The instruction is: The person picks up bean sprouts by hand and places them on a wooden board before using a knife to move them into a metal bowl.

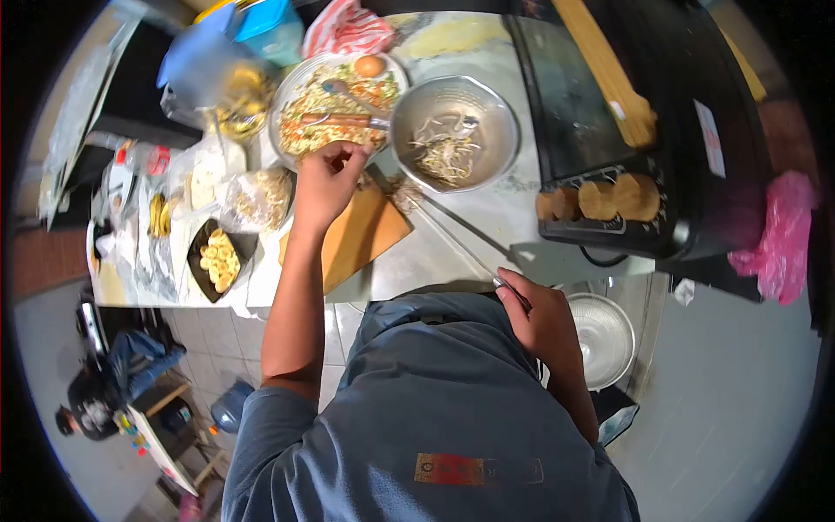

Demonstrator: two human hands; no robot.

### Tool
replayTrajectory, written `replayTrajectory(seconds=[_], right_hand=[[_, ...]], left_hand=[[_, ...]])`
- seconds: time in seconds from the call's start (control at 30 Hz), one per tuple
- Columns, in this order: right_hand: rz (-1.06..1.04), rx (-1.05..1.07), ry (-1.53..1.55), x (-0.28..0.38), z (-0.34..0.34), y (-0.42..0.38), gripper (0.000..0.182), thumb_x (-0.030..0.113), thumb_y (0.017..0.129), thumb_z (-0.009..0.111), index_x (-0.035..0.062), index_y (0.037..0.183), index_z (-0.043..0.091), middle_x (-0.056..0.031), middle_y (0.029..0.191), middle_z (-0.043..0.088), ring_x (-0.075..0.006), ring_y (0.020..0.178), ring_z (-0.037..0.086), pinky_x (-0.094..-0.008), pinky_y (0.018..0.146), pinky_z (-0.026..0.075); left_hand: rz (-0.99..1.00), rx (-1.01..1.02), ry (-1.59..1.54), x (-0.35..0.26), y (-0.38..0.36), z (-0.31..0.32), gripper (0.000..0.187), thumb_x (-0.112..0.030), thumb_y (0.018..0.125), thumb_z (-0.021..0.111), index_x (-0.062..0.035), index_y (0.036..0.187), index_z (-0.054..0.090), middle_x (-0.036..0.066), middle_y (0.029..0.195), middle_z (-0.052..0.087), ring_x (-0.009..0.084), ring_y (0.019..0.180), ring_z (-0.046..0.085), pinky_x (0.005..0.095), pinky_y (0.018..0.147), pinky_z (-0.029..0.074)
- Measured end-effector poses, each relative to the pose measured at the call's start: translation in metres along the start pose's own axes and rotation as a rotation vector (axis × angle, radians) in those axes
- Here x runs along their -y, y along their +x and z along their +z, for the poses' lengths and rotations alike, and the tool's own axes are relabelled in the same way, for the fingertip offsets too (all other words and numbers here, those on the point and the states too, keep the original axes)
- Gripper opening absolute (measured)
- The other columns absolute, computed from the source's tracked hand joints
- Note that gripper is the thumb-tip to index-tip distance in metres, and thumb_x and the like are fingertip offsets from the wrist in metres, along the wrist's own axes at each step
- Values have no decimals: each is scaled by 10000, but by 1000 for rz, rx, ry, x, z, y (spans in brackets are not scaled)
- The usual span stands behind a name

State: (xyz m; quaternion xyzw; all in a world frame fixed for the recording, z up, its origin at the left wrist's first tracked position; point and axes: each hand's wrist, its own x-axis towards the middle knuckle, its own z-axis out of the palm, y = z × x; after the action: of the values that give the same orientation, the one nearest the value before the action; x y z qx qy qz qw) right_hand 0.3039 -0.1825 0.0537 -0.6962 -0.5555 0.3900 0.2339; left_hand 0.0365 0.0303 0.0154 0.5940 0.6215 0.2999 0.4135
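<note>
My left hand (329, 178) is above the near edge of a round plate (277, 130), fingertips pinched together; whatever they hold, if anything, is too small to make out. Chopped pale and orange vegetables (304, 104) fill the plate, with an egg (370, 66) and a wooden-handled utensil (335, 119) on top. To its right stands a metal bowl (500, 130) with bean sprouts (448, 152) inside. My right hand (537, 311), at the counter's front edge, is closed round the handle of what looks like a long knife (461, 245). A wooden cutting board (365, 228) lies partly under my left forearm.
Left of the board are a dark dish of yellow pieces (220, 261) and a plastic bag of food (259, 200). A black oven (600, 113) with wooden-coloured knobs stands right. Below the counter is a metal strainer (609, 335). A person (96, 396) sits far left.
</note>
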Motion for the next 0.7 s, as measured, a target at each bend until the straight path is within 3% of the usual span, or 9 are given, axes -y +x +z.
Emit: replayTrajectory(seconds=[0.13, 0.33, 0.47, 0.5, 0.53, 0.6, 0.63, 0.7], right_hand=[[-15, 77, -3, 11, 2, 16, 291, 196, 953, 683, 60, 1209, 712, -219, 957, 733, -373, 861, 729, -406, 753, 561], [-118, 193, -100, 27, 7, 38, 295, 194, 957, 679, 68, 1222, 710, -207, 957, 736, -355, 833, 735, -385, 736, 559], [-133, 227, -122, 38, 13, 49, 296, 196, 964, 665, 69, 1228, 708, -212, 978, 732, -351, 861, 735, -381, 747, 554], [-142, 238, -127, 40, 15, 50, 296, 196, 964, 665, 69, 1228, 708, -212, 978, 732, -351, 861, 735, -381, 747, 554], [-124, 247, -128, 43, 17, 52, 298, 202, 965, 663, 67, 1227, 707, -212, 988, 731, -351, 872, 734, -379, 757, 554], [-117, 261, -134, 47, 21, 54, 301, 208, 967, 662, 64, 1227, 707, -212, 997, 731, -352, 882, 733, -376, 768, 554], [-113, 266, -142, 48, 24, 54, 305, 212, 967, 661, 63, 1230, 705, -211, 1002, 731, -352, 886, 733, -374, 775, 553], [-114, 274, -155, 49, 29, 54, 310, 215, 968, 660, 61, 1233, 702, -209, 1007, 732, -352, 889, 733, -373, 783, 553]], left_hand=[[17, -135, -29, 63, -20, -38, 236, -201, 989, 671, 22, 1059, 703, 38, 740, 661, 86, 675, 574, 268, 637, 469], [-204, -129, 122, 68, -80, -76, 222, -171, 1014, 604, -10, 1128, 707, 55, 733, 663, 112, 656, 604, 288, 625, 479], [-236, -119, 175, 107, -103, -89, 251, -234, 1014, 623, -32, 1133, 713, 97, 728, 677, 205, 610, 625, 339, 626, 491], [-293, -145, 145, 114, -106, -92, 250, -234, 982, 660, -46, 1137, 713, 131, 804, 692, 269, 704, 668, 375, 673, 511], [-296, -160, 142, 120, -108, -93, 250, -234, 982, 660, -46, 1137, 713, 131, 804, 692, 269, 704, 668, 375, 673, 511], [-104, -289, 432, 124, -114, -94, 241, -194, 932, 696, -55, 1129, 711, 145, 895, 694, 297, 830, 690, 399, 741, 529], [-64, -323, 405, 122, -116, -93, 252, -161, 888, 716, -61, 1120, 707, 152, 946, 684, 320, 903, 683, 422, 798, 535], [-70, -290, 375, 122, -113, -92, 236, -154, 889, 710, -64, 1107, 711, 148, 942, 687, 325, 896, 683, 422, 803, 537]])
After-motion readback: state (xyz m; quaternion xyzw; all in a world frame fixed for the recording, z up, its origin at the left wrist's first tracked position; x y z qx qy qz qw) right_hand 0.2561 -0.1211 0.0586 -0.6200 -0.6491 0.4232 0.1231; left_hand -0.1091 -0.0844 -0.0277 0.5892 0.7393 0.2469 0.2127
